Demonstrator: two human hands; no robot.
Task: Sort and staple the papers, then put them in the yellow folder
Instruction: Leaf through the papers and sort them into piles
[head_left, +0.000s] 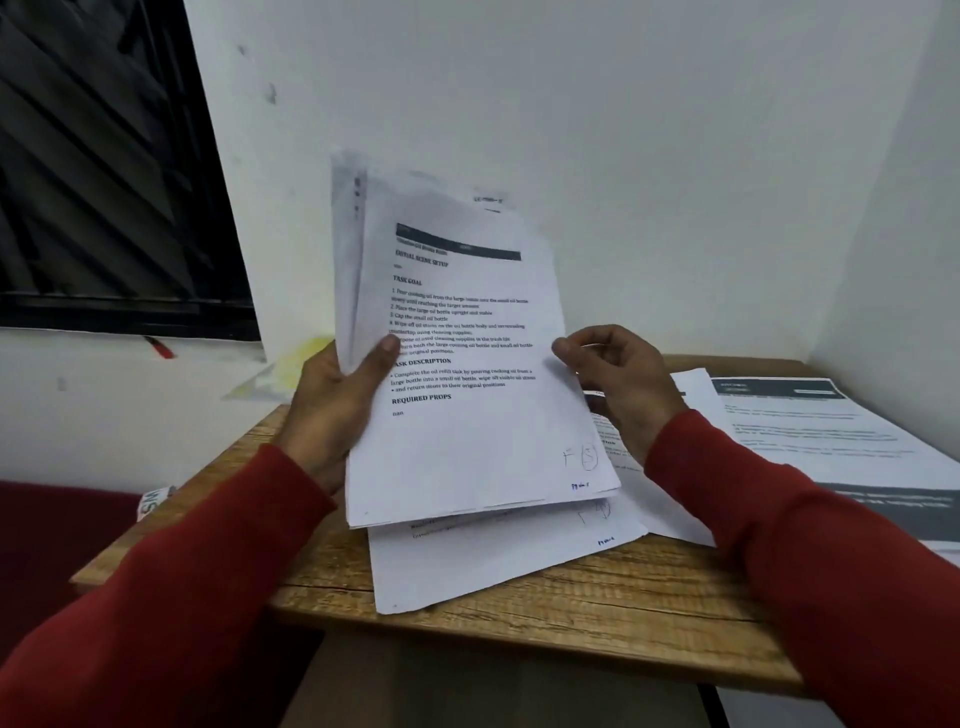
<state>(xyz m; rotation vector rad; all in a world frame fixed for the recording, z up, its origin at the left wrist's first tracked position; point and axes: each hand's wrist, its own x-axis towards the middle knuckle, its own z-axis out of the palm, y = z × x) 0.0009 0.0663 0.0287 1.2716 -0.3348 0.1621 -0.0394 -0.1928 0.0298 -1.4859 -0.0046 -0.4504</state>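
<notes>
Papers (467, 374) stand fanned above the worktop (571, 587), the left hand (332, 410) gripping the sheaf's left edge, thumb on the front page. The right hand (618, 379) pinches that page's right edge. Sorting looks underway; next, that page probably joins a loose sheet (493, 561) below. A yellow folder (291, 364) apparently lies behind.

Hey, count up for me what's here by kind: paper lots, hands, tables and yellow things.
Paper lots: 3, held stack, loose sheet, spread at right
Hands: 2, left, right
Tables: 1
Yellow things: 1
Total: 7
</notes>
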